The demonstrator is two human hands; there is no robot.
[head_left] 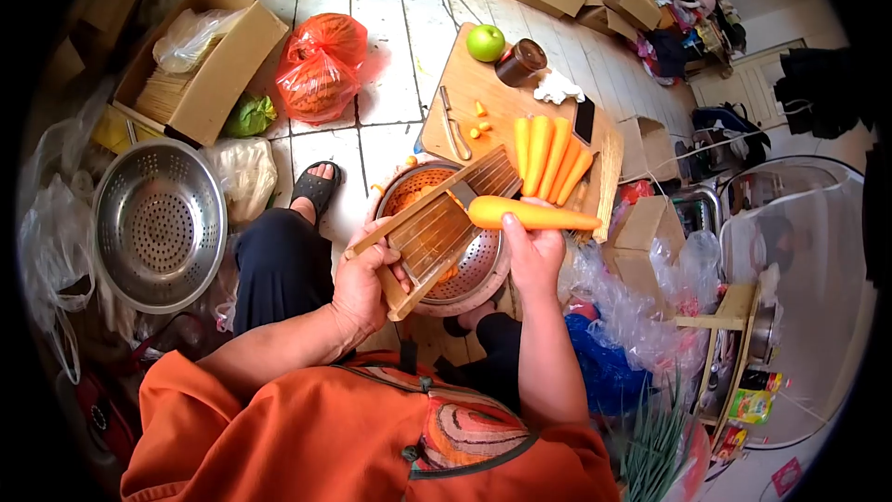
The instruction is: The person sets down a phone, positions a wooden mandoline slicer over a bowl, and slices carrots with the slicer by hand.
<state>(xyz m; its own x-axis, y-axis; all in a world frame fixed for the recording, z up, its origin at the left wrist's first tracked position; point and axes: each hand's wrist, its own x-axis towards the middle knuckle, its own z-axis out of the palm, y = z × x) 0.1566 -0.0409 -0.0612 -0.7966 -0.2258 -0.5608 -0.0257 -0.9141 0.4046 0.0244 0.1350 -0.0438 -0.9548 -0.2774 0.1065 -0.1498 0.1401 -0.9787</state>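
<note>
Gripping a wooden grater [427,240] at its near end, the person's left hand [369,281] shows in the head view with thumb on top and fingers wrapped round the frame. The grater slants over a colander [485,262] between the legs, with orange shreds [450,273] visible beneath; its far end reaches the edge of a board [466,74]. The right hand [536,249] pinches a peeled carrot [553,216] mid-length, thumb on the near side; its other fingers are mostly hidden, so how they sit cannot be told. The carrot lies crosswise, thick end just at the grater's dark metal blade [461,193]; whether they touch is unclear. On the board are more carrots [548,156] in a row, a knife [453,128], carrot scraps [479,121], an apple [485,43], a jar [520,63] and a phone [583,119]. The likeliest trouble is a nicked thumb or fingertip, should the carrot, probably slick, skid in that pinch, or should it grow short near the blade. With one hand steadying it, the grater could also tip under a hard push, dropping shreds outside the colander. Its far end sits near the knife and the carrot row, so a sideways jolt might knock them.
</note>
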